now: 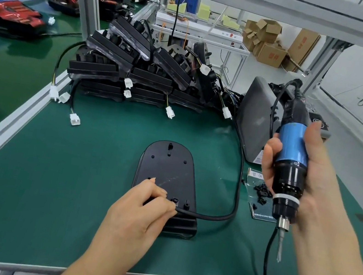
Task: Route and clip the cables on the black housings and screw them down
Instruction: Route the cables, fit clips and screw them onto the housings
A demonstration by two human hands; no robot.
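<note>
A black housing (169, 171) lies flat on the green mat (71, 178) in front of me. Its black cable (222, 215) leaves the near end and curves right and back. My left hand (141, 210) rests on the housing's near end, its fingers pinching the cable next to a small black clip (174, 200). My right hand (299, 180) grips a blue and black electric screwdriver (291, 161) upright in the air to the right of the housing. The bit (280, 248) points down and hangs clear of the housing.
A pile of black housings (136, 69) with white connectors sits at the back of the mat. A grey power unit (256, 119) stands at the right, with a small bag of black parts (260, 192) in front of it. Red units (15, 13) lie far left.
</note>
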